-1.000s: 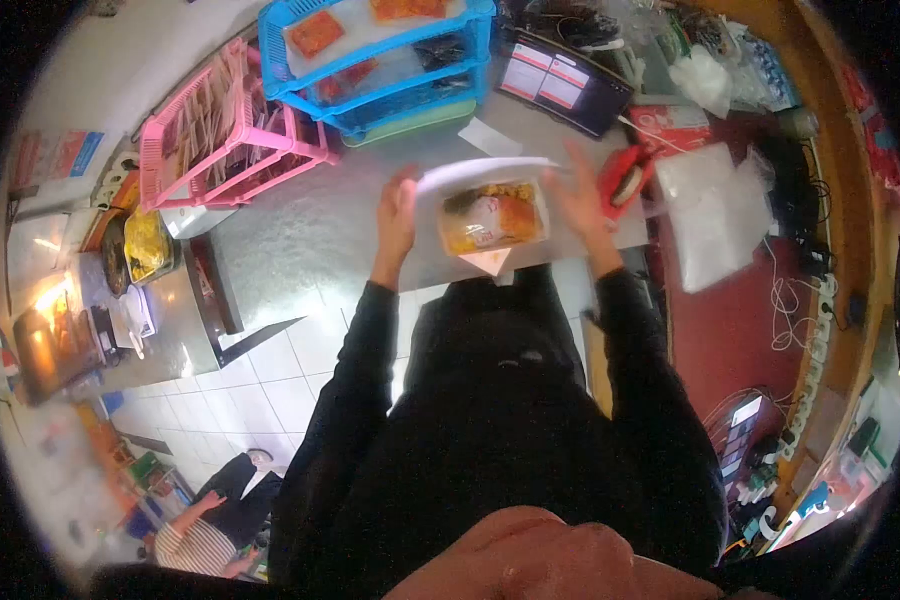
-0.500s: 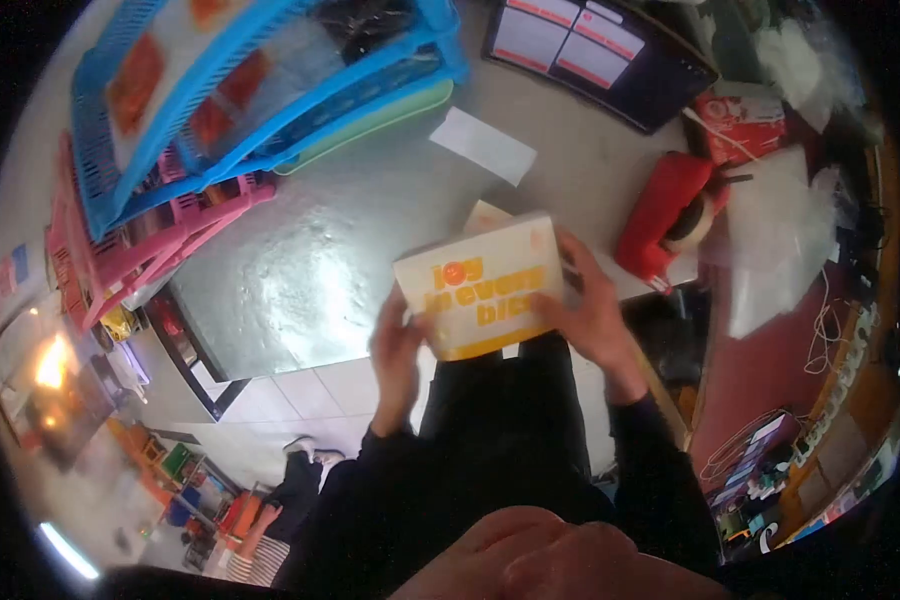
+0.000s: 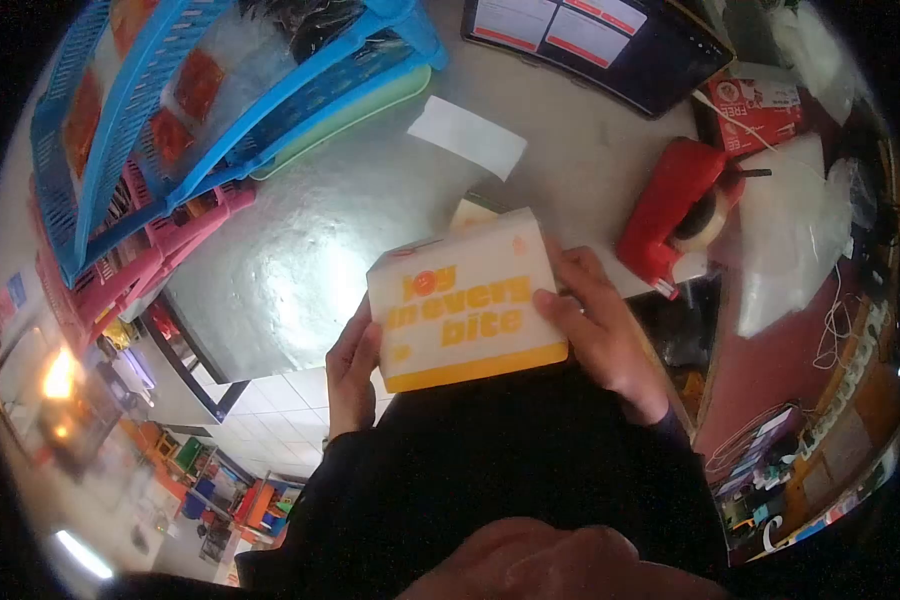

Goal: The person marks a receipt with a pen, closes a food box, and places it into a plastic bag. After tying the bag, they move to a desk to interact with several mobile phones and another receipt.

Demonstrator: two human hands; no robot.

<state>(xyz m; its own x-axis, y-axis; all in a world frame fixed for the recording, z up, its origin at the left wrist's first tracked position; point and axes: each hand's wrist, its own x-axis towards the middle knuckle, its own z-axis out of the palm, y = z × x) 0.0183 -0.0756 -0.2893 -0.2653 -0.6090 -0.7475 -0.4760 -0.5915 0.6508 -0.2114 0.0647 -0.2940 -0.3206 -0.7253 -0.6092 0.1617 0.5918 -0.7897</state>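
Held between both hands is a white and yellow food box, printed "joy in every bite" in orange-yellow letters. My left hand grips its left side, with the fingers partly behind it. On the right side, my right hand has its thumb against the front face and its fingers round the edge. A pale item peeks out behind the box's top edge; what it is I cannot tell. Beyond it, a white paper slip lies on the metal counter.
Stacked blue and pink baskets stand at the left. On the right are a red tape dispenser, plastic bags and a red box. A screen stands at the back.
The box has come nearer to me and slightly left, and its front now shows more fully. Both hands moved with it. The person at lower left is out of view.
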